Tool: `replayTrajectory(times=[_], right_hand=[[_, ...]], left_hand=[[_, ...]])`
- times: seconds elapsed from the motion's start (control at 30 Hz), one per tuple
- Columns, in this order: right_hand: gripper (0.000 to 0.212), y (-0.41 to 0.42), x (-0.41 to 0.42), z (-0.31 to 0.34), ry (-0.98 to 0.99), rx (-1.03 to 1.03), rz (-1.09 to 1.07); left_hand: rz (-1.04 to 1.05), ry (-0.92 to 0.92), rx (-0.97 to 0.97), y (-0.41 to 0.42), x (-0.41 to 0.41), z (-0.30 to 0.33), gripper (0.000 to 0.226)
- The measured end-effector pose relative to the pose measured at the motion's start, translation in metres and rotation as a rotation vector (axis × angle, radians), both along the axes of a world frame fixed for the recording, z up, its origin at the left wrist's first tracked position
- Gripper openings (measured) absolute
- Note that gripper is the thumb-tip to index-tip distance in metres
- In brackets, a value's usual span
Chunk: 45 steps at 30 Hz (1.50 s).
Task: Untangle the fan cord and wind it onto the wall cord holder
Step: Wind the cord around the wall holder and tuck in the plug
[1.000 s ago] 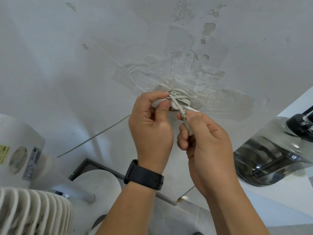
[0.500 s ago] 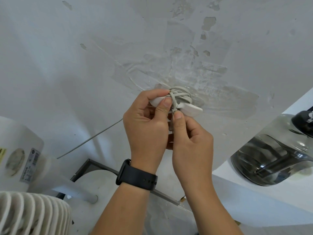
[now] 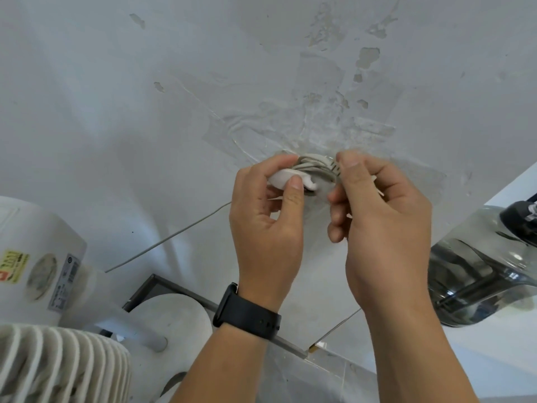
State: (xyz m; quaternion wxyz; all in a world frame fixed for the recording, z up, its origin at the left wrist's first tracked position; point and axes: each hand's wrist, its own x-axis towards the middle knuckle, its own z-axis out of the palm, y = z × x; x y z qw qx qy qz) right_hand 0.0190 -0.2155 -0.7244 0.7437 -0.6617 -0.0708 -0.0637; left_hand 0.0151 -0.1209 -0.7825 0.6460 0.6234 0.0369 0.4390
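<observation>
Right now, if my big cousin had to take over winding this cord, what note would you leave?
Left hand: thumb and fingers pinch the white cord holder on the wall, steadying it.
Right hand: closed on the cord at the right side of the coil.
Where things are: several grey loops already sit on the holder. A free stretch of cord runs down-left toward the fan at the lower left.
Done: most of the winding, as far as I can see.
Left: probably tucking in the end the right hand holds. I cannot tell whether the plug is secured.
</observation>
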Motion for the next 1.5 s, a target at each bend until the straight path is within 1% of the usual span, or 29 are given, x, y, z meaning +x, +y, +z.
replayTrajectory(times=[0.1, 0.13, 0.17, 0.23, 0.27, 0.33, 0.4, 0.47, 0.57, 0.67, 0.83, 0.9, 1.0, 1.07, 1.13, 1.23, 1.3, 1.4, 1.5], right_hand=[[0.017, 0.001, 0.004, 0.007, 0.002, 0.07, 0.046], [0.015, 0.002, 0.006, 0.011, -0.01, 0.062, 0.061], [0.012, 0.003, 0.007, 0.015, -0.032, 0.036, 0.076], [0.014, 0.003, 0.013, 0.026, -0.098, -0.065, 0.093], [0.017, 0.004, 0.016, 0.032, -0.127, -0.119, 0.098], [0.015, 0.007, 0.021, 0.042, -0.185, -0.246, 0.087], [0.012, 0.009, 0.024, 0.046, -0.254, -0.376, 0.039], [0.012, 0.011, 0.025, 0.049, -0.306, -0.454, -0.009], [0.013, 0.014, 0.026, 0.056, -0.343, -0.439, -0.059], [0.013, 0.017, 0.026, 0.065, -0.356, -0.422, -0.066], [0.011, 0.012, 0.025, 0.077, -0.36, -0.412, -0.091], [0.01, 0.002, 0.018, 0.073, -0.346, -0.396, -0.121], [0.005, -0.009, -0.001, 0.052, -0.298, -0.289, -0.214], [0.009, -0.01, -0.015, 0.033, -0.225, -0.187, -0.262], [0.014, -0.009, -0.027, 0.013, -0.101, -0.096, -0.28], [0.02, -0.002, -0.033, -0.012, 0.085, 0.0, -0.238], [0.018, 0.003, -0.028, -0.02, 0.162, 0.031, -0.173], [0.007, 0.004, -0.02, -0.025, 0.187, 0.05, -0.088], [0.007, 0.006, -0.019, -0.03, 0.162, 0.019, -0.086]], left_hand=[[-0.052, -0.008, -0.142, 0.0, 0.0, 0.002, 0.02], [-0.074, -0.009, -0.172, 0.0, -0.001, 0.001, 0.019], [-0.082, -0.012, -0.156, 0.002, -0.002, 0.001, 0.019], [-0.088, -0.007, -0.066, 0.005, 0.0, 0.0, 0.015], [-0.075, 0.009, -0.052, 0.006, 0.002, -0.001, 0.011], [-0.038, 0.043, -0.094, 0.007, 0.003, 0.001, 0.005], [-0.009, 0.09, -0.133, 0.004, 0.004, 0.004, 0.008], [0.002, 0.123, -0.201, 0.0, 0.005, 0.007, 0.011], [-0.039, 0.16, -0.326, -0.001, 0.007, 0.011, 0.008], [-0.061, 0.175, -0.441, 0.002, 0.008, 0.015, 0.009], [-0.064, 0.193, -0.529, 0.003, 0.01, 0.017, 0.01], [-0.092, 0.208, -0.579, 0.001, 0.01, 0.019, 0.01], [-0.093, 0.224, -0.601, 0.002, 0.01, 0.021, 0.01], [-0.075, 0.227, -0.578, 0.004, 0.011, 0.021, 0.011], [-0.07, 0.24, -0.546, 0.004, 0.01, 0.022, 0.012], [-0.065, 0.253, -0.488, 0.006, 0.009, 0.023, 0.013], [-0.05, 0.251, -0.451, 0.009, 0.008, 0.022, 0.014], [-0.044, 0.244, -0.417, 0.01, 0.007, 0.021, 0.015], [-0.035, 0.238, -0.366, 0.009, 0.006, 0.02, 0.015]])
